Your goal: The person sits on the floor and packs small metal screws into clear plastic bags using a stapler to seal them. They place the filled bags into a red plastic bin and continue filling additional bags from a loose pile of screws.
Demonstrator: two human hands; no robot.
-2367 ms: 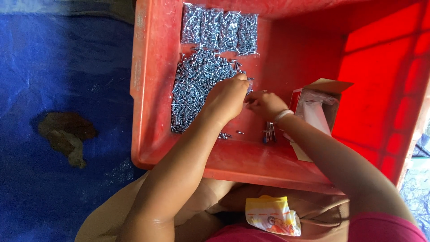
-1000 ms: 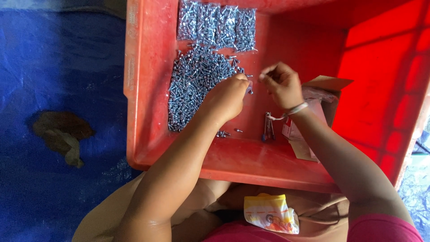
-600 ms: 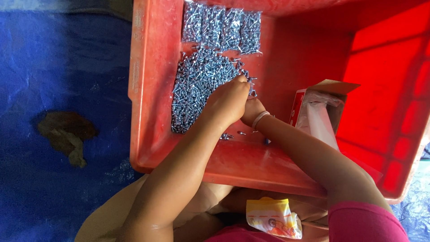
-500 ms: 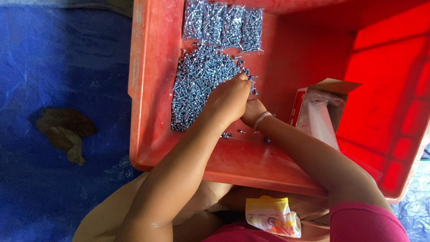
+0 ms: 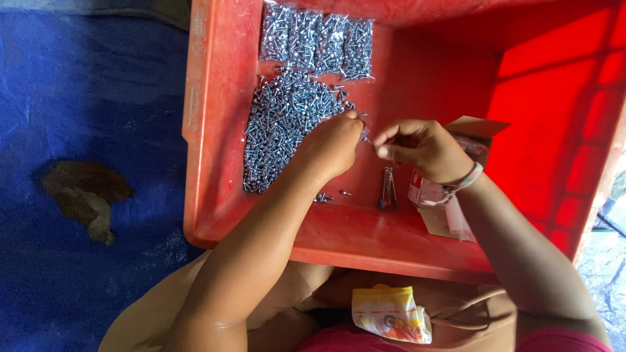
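A red plastic crate (image 5: 215,130) holds a heap of small silver screws (image 5: 280,124), with several clear bags of screws (image 5: 316,42) lined up at its far side. My left hand (image 5: 329,146) rests curled at the heap's right edge, fingertips pinched on a few screws. My right hand (image 5: 417,146) hovers just beside it, thumb and forefinger pinched together near the left fingertips; what it holds is too small to tell. A wristband circles the right wrist.
A small metal tool (image 5: 388,189) and a few loose screws (image 5: 329,195) lie on the crate floor. An open cardboard box with clear bags (image 5: 450,195) sits right of my hand. A yellow packet (image 5: 391,316) lies in my lap. Blue tarp (image 5: 85,130) covers the ground left.
My right hand has come out from under my left hand and risen to the right of it, fingers pinched. The left hand stays at the heap's edge.
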